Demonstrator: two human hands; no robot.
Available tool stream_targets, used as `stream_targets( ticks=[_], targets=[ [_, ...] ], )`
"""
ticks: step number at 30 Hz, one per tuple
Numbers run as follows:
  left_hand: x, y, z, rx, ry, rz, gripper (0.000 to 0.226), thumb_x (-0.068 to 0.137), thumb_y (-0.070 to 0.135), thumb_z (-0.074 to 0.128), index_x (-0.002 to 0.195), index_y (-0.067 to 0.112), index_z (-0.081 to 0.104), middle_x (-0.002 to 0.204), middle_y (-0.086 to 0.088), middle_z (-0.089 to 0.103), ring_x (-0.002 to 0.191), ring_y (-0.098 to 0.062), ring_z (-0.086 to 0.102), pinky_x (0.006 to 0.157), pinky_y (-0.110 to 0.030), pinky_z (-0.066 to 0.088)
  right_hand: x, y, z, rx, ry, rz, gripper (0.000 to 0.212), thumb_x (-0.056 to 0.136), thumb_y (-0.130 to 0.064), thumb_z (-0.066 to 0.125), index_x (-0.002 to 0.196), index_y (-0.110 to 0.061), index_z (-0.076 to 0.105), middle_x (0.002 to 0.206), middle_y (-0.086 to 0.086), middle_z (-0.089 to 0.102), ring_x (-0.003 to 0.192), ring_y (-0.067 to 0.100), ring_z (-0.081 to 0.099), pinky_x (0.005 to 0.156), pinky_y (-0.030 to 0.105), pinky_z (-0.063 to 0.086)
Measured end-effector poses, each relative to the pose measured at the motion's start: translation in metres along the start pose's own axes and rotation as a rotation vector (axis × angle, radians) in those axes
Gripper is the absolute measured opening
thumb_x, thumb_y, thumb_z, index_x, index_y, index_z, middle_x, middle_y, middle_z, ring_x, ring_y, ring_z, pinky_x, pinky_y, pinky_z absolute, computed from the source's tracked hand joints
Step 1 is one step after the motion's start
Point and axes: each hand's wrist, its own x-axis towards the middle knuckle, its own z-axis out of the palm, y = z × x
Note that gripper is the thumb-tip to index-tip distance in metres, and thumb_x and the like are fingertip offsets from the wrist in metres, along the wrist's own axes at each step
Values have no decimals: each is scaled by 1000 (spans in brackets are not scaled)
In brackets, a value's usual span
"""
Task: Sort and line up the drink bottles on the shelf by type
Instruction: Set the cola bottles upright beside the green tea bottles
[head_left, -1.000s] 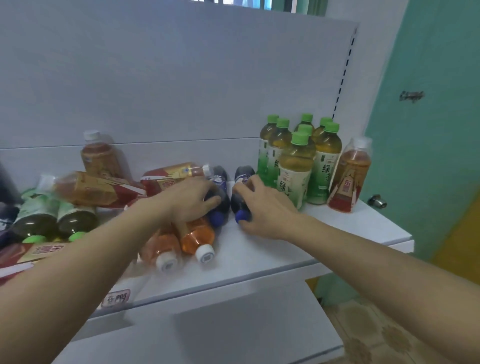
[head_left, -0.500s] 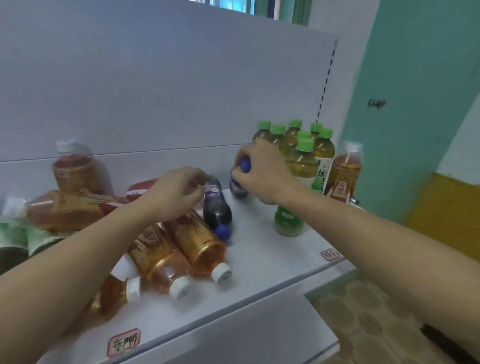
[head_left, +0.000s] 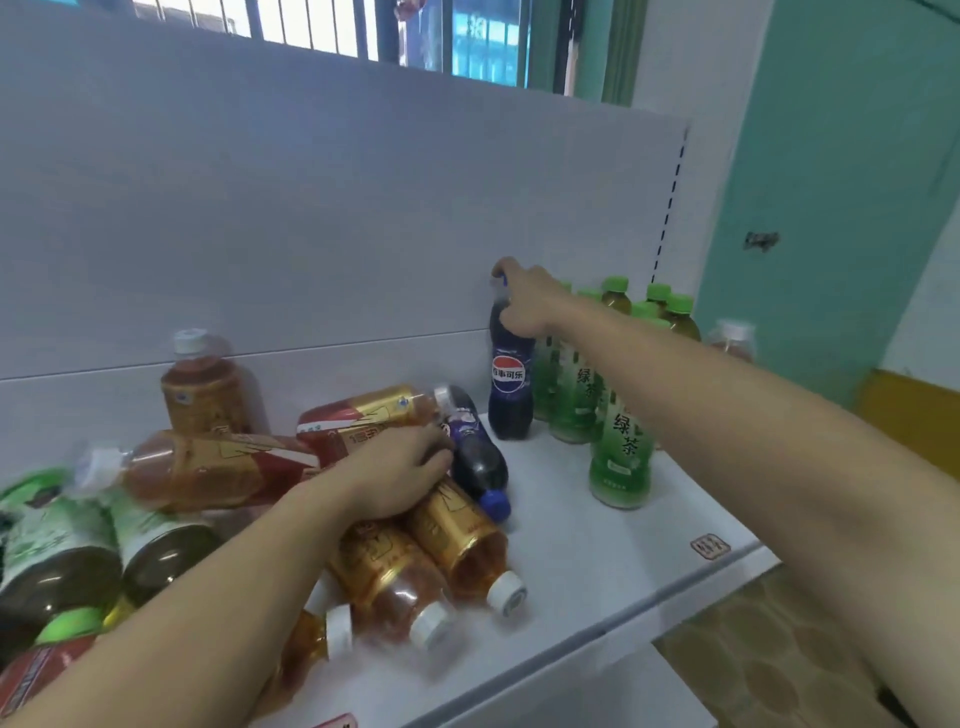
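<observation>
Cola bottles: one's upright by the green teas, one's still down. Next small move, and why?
Probably the left hand should lift the lying cola bottle it rests on and stand it beside the upright cola bottle, which the right hand holds by the top next to the green tea bottles, grouping the colas.

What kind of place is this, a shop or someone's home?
Probably a small shop, or a mock-up of one: a white retail shelf with price tags on its edge, a slotted upright, and many bottles of the same few drinks, such as green tea.
</observation>
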Motion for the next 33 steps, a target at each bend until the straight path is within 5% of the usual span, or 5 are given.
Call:
stream_targets(
  ticks=[10,13,18,23,33],
  targets=[
    [2,0,-1,-17,-33,-66,28,103,39,43,117,26,63,109,5,65,97,-10,60,93,-35,51,-60,3,17,-46,448,-154,36,92,-15,56,126,-19,46,116,7,46,87,24,53,71,35,48],
    [0,-1,-1,-9,-37,-86,28,102,42,42,113,26,63,106,5,65,94,-11,61,92,-37,52,-94,1,55,-47,159,-151,22,95,-35,58,108,-24,45,98,0,58,83,20,61,70,35,51],
    [-2,-1,-2,2,-23,-118,26,103,39,41,110,27,63,107,3,65,94,-13,60,88,-35,50,-124,12,109,30,-209,76,82,81,-76,54,138,-20,33,127,9,60,100,26,61,88,41,52],
    [-5,-3,-1,-12,-40,-162,28,103,39,41,114,25,64,108,2,65,93,-10,59,81,-27,45,-127,14,104,277,-360,164,100,75,-63,74,151,-26,20,130,4,56,91,22,65,67,32,55],
    [-2,-1,-4,27,-89,-205,38,103,42,38,117,20,66,111,-3,66,97,-17,61,83,-31,44,-143,11,57,93,-401,170,64,89,-36,66,140,-24,29,101,9,62,67,19,59,50,26,48]
  ],
)
